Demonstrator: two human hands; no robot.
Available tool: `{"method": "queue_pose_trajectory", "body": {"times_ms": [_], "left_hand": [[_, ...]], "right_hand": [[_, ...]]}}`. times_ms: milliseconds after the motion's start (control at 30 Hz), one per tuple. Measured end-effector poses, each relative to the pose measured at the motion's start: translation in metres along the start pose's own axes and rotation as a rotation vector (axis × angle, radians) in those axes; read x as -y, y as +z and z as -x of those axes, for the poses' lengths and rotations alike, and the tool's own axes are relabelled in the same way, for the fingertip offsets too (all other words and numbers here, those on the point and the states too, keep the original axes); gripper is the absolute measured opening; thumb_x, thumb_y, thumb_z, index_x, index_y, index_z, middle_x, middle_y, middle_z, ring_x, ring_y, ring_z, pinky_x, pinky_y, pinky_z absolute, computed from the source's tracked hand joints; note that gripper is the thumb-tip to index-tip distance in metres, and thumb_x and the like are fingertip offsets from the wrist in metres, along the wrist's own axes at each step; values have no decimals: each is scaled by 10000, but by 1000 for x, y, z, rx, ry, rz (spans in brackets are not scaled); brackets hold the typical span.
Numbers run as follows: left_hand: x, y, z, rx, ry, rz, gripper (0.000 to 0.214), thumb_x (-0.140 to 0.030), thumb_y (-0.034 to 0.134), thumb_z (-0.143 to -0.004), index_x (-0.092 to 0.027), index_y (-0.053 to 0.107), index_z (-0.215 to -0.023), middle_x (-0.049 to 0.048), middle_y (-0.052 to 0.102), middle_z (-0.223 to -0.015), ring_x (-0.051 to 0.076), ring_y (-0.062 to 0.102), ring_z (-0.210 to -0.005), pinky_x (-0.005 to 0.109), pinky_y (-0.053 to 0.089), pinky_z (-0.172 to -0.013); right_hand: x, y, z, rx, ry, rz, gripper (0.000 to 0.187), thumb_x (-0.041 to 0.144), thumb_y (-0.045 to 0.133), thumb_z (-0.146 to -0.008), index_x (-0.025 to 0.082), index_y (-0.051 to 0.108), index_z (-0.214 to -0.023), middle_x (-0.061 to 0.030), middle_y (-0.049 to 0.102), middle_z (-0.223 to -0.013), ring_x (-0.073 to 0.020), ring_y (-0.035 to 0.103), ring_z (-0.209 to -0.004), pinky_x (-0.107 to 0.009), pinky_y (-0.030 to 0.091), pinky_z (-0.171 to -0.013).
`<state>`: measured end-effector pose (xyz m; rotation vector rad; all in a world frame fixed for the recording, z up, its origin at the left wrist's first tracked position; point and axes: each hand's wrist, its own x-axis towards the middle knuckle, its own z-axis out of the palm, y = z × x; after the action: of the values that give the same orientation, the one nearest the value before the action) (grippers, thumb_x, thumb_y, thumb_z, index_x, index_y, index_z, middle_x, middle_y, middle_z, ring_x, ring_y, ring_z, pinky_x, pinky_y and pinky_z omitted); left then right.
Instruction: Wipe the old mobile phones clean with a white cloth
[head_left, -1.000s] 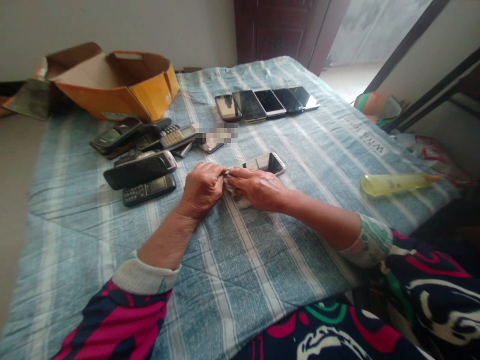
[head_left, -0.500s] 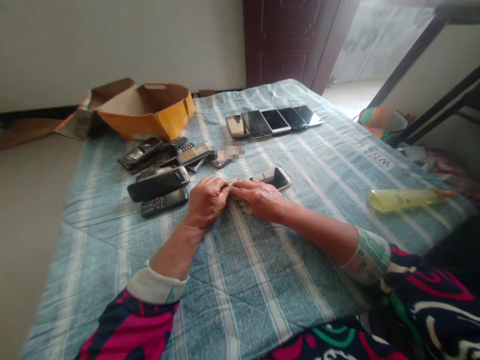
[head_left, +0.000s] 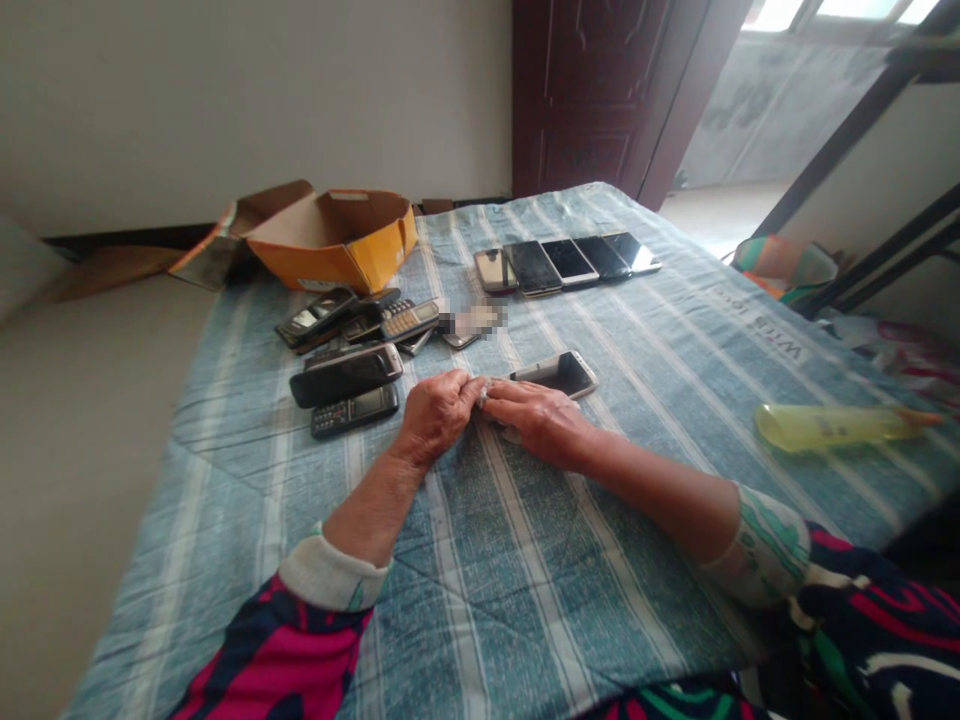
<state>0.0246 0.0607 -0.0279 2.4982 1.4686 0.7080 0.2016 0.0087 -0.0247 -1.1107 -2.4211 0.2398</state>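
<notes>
A pale-framed smartphone (head_left: 562,374) with a dark glossy screen lies on the striped cloth, its left part covered by my right hand (head_left: 541,425). That hand presses down with its fingers together over a crumpled white wipe (head_left: 511,434), which peeks out below the palm and at the fingertips. My left hand (head_left: 436,418) is closed, its thumb and fingertips meeting the right fingertips at the phone's covered end. What it pinches is hidden. Left of it lie a black keypad phone (head_left: 356,410) and a dark phone with a silver rim (head_left: 346,375).
A heap of old keypad phones (head_left: 409,320) sits before an open yellow cardboard box (head_left: 360,262). Several smartphones (head_left: 570,262) stand in a row farther back. A partly blurred phone (head_left: 469,335) lies between. At right is a yellow bottle (head_left: 832,427).
The camera view has shifted, so everything appears farther right and slightly lower. Both hands stay together at the smartphone, with little visible change in their grip.
</notes>
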Motion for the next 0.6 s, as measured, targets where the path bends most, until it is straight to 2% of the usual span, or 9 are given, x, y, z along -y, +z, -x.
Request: {"method": "queue_pose_trajectory", "body": {"times_ms": [100, 267, 433, 600], "left_hand": [[0, 0, 0, -19, -26, 34, 363, -361, 504, -900, -185, 529, -583, -3, 538, -550, 136, 487, -533, 256, 338, -546], [4, 2, 0, -123, -16, 79, 142, -270, 536, -859, -173, 639, -854, 49, 687, -794, 184, 630, -746, 277, 473, -721], [8, 6, 4, -208, 6, 55, 181, -216, 517, -849, -160, 643, -965, 86, 709, -924, 220, 655, -881, 324, 512, -832], [7, 8, 8, -194, 29, 41, 217, -151, 512, -814, -168, 635, -992, 77, 701, -928, 217, 649, -894, 339, 521, -860]], "right_hand": [[-1, 2, 0, -23, -13, 5, 281, 95, 430, -938, 164, 611, -1141, -82, 621, -1219, -166, 539, -1192, -307, 447, -1001], [-4, 10, -11, -6, 42, 65, 306, 100, 403, -950, 166, 604, -1171, -98, 614, -1242, -175, 558, -1169, -337, 449, -1012], [1, 14, -4, -46, 8, 118, 297, 109, 406, -953, 137, 618, -1160, -123, 615, -1239, -199, 504, -1245, -357, 399, -1078], [-1, 13, 2, -64, 18, 112, 287, 120, 426, -947, 167, 621, -1152, -96, 611, -1252, -189, 514, -1235, -348, 406, -1070]]}}
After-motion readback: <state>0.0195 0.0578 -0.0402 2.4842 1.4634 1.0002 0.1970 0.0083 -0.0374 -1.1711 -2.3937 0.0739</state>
